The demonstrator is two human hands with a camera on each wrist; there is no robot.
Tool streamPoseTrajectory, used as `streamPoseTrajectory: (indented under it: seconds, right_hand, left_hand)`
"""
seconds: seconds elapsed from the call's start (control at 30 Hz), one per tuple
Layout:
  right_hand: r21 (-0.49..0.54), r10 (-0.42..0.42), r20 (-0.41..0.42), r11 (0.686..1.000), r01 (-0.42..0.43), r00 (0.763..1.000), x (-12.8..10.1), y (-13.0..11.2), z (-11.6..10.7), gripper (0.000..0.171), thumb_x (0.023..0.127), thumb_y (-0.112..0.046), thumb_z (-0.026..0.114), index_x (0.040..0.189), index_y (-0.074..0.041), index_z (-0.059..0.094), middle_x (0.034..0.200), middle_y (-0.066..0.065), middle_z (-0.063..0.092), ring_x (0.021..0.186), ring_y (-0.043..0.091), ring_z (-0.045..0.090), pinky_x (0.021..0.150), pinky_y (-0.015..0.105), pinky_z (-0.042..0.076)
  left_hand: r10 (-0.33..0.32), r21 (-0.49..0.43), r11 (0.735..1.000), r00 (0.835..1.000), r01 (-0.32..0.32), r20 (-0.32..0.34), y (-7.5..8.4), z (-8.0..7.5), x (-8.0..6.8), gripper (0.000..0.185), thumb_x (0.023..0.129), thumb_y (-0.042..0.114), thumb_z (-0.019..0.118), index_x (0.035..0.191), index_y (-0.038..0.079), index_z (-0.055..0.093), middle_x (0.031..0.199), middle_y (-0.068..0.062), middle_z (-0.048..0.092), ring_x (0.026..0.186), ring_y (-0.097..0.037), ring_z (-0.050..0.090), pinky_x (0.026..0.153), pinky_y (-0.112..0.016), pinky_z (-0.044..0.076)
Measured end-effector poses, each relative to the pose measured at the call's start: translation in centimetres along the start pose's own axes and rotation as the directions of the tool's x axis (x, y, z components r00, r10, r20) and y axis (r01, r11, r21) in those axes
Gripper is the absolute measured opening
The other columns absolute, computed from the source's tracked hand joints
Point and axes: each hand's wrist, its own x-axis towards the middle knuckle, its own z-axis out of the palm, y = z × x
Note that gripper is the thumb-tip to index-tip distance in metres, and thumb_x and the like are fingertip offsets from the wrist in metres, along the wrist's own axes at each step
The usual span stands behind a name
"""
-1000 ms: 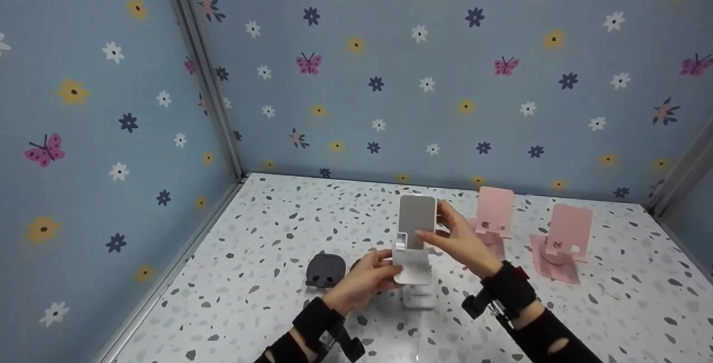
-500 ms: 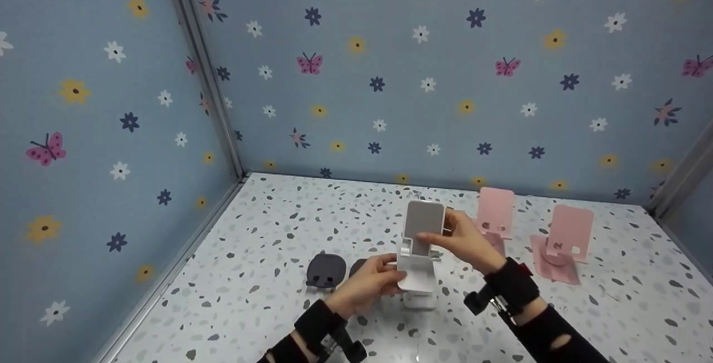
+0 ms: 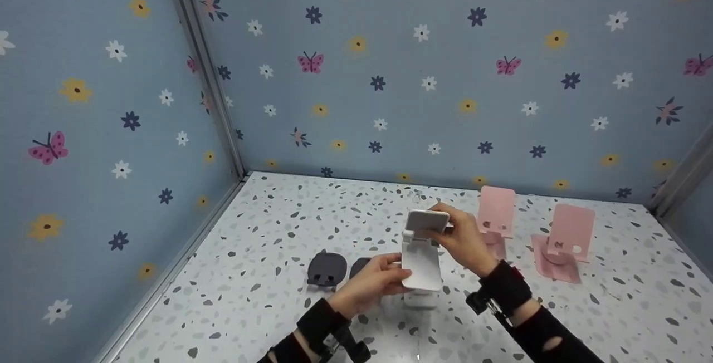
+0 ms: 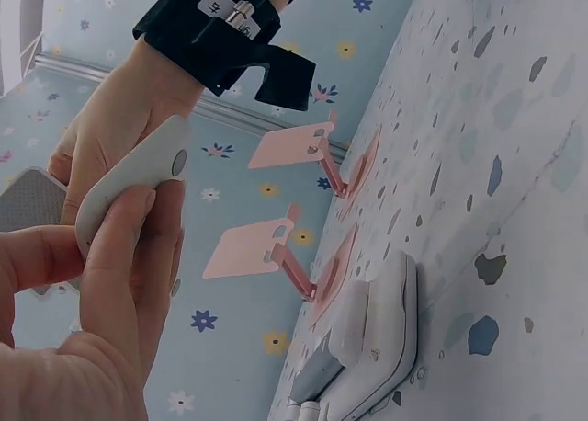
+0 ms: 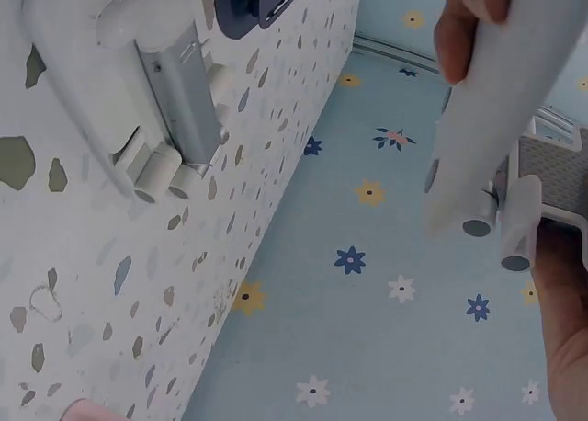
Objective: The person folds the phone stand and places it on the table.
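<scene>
A white phone stand (image 3: 421,268) is held up off the table between both hands. My left hand (image 3: 373,282) pinches the flat white base at its left edge, thumb on the face. At the upper end my right hand (image 3: 465,243) grips the grey-padded panel (image 3: 426,221), which tilts toward me on its hinge. The right wrist view shows the hinge barrels (image 5: 496,228) beside the grey pad. Just below, a second white phone stand (image 3: 420,300) lies folded on the table, partly hidden by the held one in the head view.
Two pink phone stands (image 3: 571,232) (image 3: 497,210) stand unfolded at the right. A dark grey stand (image 3: 327,269) sits at the left, and another dark one (image 3: 359,266) is partly behind my left hand. Flowered blue walls (image 3: 423,73) bound the speckled table (image 3: 267,224).
The grey-padded panel has swung from nearly upright down toward me, foreshortening in view. The held stand has shifted slightly right and lower, and both hands have moved with it.
</scene>
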Motion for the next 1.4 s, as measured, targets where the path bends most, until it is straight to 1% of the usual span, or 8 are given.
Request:
streamPoseTrajectory:
  seconds: [0.27,0.47,0.73,0.97,1.1,1.17,1.27,1.4]
  right_hand:
    - [-0.1,-0.137,0.028,0.985,0.139,0.99,-0.4,0.0,0.9,0.03,0.079,0.007,0.076,0.097,-0.016,0.069,0.102,-0.001,0.075,0.098,0.014,0.069,0.082,0.035,0.06]
    - [-0.084,-0.226,0.023,0.97,0.227,0.974,-1.0,0.2,1.5,0.039,0.073,0.015,0.076,0.099,-0.013,0.071,0.1,0.001,0.073,0.095,0.018,0.069,0.083,0.031,0.06]
    - [-0.128,-0.311,0.048,0.941,0.315,0.949,-1.9,0.5,1.4,0.053,0.071,0.008,0.08,0.119,-0.012,0.068,0.12,0.007,0.07,0.112,0.027,0.066,0.098,0.032,0.054]
    - [-0.01,-0.175,0.06,0.984,0.176,0.983,-3.0,0.3,0.7,0.046,0.092,-0.009,0.063,0.138,-0.012,0.058,0.143,0.009,0.057,0.138,0.028,0.047,0.116,0.042,0.036]
    - [0.092,0.055,-0.01,0.994,-0.054,0.998,-3.7,-0.4,0.4,0.042,0.097,-0.006,0.056,0.139,-0.007,0.054,0.141,0.014,0.055,0.133,0.031,0.049,0.113,0.034,0.042]
    - [0.194,0.209,0.029,0.958,-0.211,0.977,-4.0,-0.7,0.2,0.044,0.099,-0.01,0.056,0.142,-0.004,0.048,0.139,0.015,0.051,0.129,0.031,0.05,0.109,0.033,0.046]
    - [0.33,0.39,0.186,0.84,-0.431,0.902,-4.5,-1.0,0.0,0.051,0.103,-0.021,0.052,0.147,-0.002,0.035,0.135,0.018,0.046,0.123,0.026,0.051,0.104,0.035,0.05]
    - [0.454,0.435,0.398,0.672,-0.585,0.808,-5.0,-0.8,-0.5,0.064,0.105,-0.027,0.048,0.153,0.003,0.017,0.13,0.014,0.048,0.114,0.018,0.055,0.102,0.033,0.052]
  left_hand:
    - [0.008,-0.087,0.996,0.999,-0.012,-0.046,0.5,0.1,-0.1,0.048,0.099,0.007,0.049,0.142,-0.012,0.038,0.131,-0.026,0.059,0.112,-0.03,0.068,0.097,-0.03,0.055]
    - [0.027,-0.111,0.993,0.999,-0.029,-0.016,0.7,-0.4,-0.3,0.069,0.104,0.044,0.032,0.146,-0.011,0.031,0.137,-0.029,0.055,0.117,-0.031,0.065,0.099,-0.033,0.055]
    - [0.053,-0.053,0.997,0.997,-0.05,0.055,1.3,-0.8,-0.1,0.086,0.092,0.06,0.058,0.144,-0.006,0.041,0.133,-0.02,0.059,0.109,-0.018,0.067,0.099,-0.028,0.054]
    - [0.044,-0.027,0.999,0.999,-0.043,0.026,1.6,-0.9,0.0,0.081,0.09,0.053,0.063,0.141,-0.007,0.043,0.123,-0.013,0.062,0.101,-0.014,0.068,0.095,-0.025,0.055]
    - [0.044,-0.025,0.999,0.999,-0.044,0.001,1.8,-0.8,0.1,0.085,0.086,0.047,0.068,0.144,-0.007,0.038,0.123,-0.013,0.062,0.099,-0.013,0.067,0.092,-0.024,0.056]
    - [0.038,-0.027,0.999,0.999,-0.039,-0.014,1.8,-0.9,0.1,0.086,0.086,0.044,0.07,0.147,-0.006,0.035,0.124,-0.013,0.062,0.099,-0.013,0.067,0.093,-0.025,0.056]
    - [0.045,-0.027,0.999,0.999,-0.045,-0.009,1.8,-1.0,0.1,0.082,0.088,0.034,0.067,0.15,-0.005,0.031,0.131,-0.015,0.06,0.105,-0.015,0.067,0.098,-0.028,0.054]
    - [0.054,-0.025,0.998,0.999,-0.053,0.007,1.6,-1.0,0.1,0.075,0.093,0.023,0.062,0.152,-0.005,0.026,0.142,-0.019,0.052,0.115,-0.018,0.063,0.104,-0.032,0.051]
